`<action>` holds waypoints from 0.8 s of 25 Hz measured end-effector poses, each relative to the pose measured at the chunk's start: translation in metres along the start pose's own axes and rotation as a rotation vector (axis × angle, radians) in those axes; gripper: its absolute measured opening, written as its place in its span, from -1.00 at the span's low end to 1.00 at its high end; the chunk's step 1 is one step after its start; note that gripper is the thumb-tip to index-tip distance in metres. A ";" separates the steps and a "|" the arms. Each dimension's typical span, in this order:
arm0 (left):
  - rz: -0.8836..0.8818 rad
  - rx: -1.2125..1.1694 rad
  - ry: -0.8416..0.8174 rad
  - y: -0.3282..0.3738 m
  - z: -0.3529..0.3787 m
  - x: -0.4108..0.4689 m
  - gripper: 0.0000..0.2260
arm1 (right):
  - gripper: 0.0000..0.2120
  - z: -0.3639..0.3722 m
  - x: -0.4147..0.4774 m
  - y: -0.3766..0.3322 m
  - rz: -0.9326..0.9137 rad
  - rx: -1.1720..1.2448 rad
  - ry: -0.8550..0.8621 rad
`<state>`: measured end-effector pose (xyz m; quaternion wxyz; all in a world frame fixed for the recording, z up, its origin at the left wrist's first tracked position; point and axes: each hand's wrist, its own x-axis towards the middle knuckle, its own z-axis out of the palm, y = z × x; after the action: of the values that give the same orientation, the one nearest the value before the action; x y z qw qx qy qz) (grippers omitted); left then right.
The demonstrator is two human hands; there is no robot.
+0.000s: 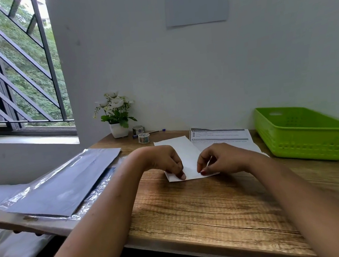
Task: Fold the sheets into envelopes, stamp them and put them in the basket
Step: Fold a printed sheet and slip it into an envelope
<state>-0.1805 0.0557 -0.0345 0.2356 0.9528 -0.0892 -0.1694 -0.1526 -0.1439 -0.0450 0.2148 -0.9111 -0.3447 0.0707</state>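
Grip: left hand [164, 161] and right hand [219, 158] pinch sheet [185, 150] at near edge | knuckles hide fold | basket [307, 145] blurred

The sheet [185, 154] lay in the middle of the worktop [195, 206], with the left hand [164, 161] and the right hand [221, 158] on its near corners. The basket [308, 149] sat at the right. A printed page [221, 138] lay behind the sheet, and a flower pot [119, 130] with two tape rolls [144, 138] stood at the back left.
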 end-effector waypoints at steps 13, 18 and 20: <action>-0.008 -0.005 0.017 -0.011 0.003 -0.026 -0.85 | -0.91 0.020 0.006 -0.018 0.108 0.053 0.034; -0.006 -0.010 0.099 -0.015 0.012 -0.041 -0.77 | -0.93 0.006 -0.010 -0.011 0.267 -0.038 0.092; -0.018 -0.022 0.121 -0.015 0.013 -0.042 -0.76 | -0.79 0.008 -0.011 -0.014 0.320 -0.197 0.159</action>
<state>-0.2225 0.0740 -0.0413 0.2497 0.9593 -0.0646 -0.1148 -0.1711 -0.1387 -0.0465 0.1370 -0.9735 -0.1830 -0.0023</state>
